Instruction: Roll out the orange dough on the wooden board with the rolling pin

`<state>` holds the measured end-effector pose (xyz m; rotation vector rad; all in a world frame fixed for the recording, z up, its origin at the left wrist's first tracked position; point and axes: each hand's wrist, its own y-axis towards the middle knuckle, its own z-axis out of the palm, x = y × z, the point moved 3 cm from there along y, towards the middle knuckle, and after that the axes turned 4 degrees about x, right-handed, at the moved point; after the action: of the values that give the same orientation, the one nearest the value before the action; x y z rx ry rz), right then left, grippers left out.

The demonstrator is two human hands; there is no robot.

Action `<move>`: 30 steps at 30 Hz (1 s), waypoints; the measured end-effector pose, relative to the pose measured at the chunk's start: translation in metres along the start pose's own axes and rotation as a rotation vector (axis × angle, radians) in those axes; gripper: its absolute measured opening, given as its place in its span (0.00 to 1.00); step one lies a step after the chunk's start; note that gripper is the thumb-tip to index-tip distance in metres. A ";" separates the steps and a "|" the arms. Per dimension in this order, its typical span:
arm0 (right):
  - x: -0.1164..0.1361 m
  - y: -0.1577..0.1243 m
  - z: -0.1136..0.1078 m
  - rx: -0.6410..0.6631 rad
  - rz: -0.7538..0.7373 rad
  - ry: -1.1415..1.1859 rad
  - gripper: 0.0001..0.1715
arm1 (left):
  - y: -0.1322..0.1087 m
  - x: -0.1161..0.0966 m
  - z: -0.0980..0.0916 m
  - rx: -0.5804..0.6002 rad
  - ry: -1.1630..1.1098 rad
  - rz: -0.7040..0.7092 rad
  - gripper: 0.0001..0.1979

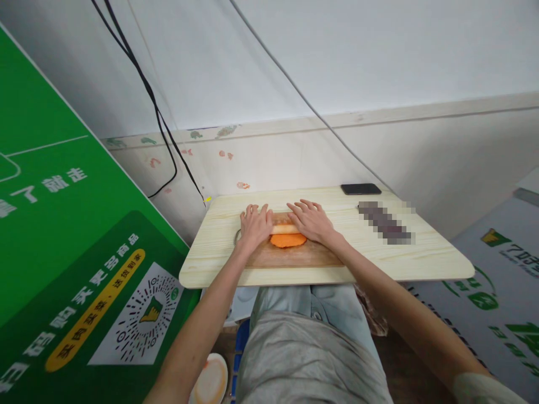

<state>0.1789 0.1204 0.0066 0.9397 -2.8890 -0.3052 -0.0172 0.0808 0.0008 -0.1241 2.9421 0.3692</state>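
1. In the head view, the grip of the left hand point(256, 224) is left unclenched, with the hand laid over the 9 o'clock end of a pale rolling pin point(284, 229) and the fingers pointed toward 12 o'clock.
2. The grip of the right hand point(314, 220) is likewise unclosed; the hand is rested over the pin's 3 o'clock end, with its fingers spread toward 10 and 11 o'clock.
3. The pin is laid crosswise between the hands, and only its middle stretch is left uncovered.
4. An orange sheet point(288, 240), flat and rounded, is seen just on the pin's 6 o'clock side; whether it is continued beneath the pin cannot be told.
5. Both are carried by a brown board point(290, 258), which is set on a pale wood-grained worktop point(214, 247).
6. At 2 o'clock from the board, a dark phone point(361, 189) is placed near the worktop's far edge.
7. Toward 3 o'clock, a dark object point(383, 223) is hidden by pixelation.
8. At 7 o'clock, below the worktop, a stained white plate point(210, 381) is partly shown.
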 end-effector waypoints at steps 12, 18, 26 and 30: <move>-0.012 0.041 0.003 0.060 0.069 0.031 0.32 | 0.049 0.005 0.012 0.164 -0.016 -0.091 0.25; -0.018 0.050 0.008 0.089 0.094 0.027 0.32 | 0.058 0.004 0.013 0.162 -0.038 -0.095 0.24; -0.015 0.031 0.009 0.006 0.158 0.021 0.32 | 0.053 0.002 0.012 0.172 -0.036 -0.054 0.25; -0.009 0.018 0.008 -0.024 0.180 0.005 0.33 | 0.037 0.002 0.010 0.185 -0.043 0.006 0.26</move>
<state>0.1751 0.1414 0.0020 0.6699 -2.9303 -0.3217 -0.0217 0.1185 -0.0004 -0.0811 2.9158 0.0977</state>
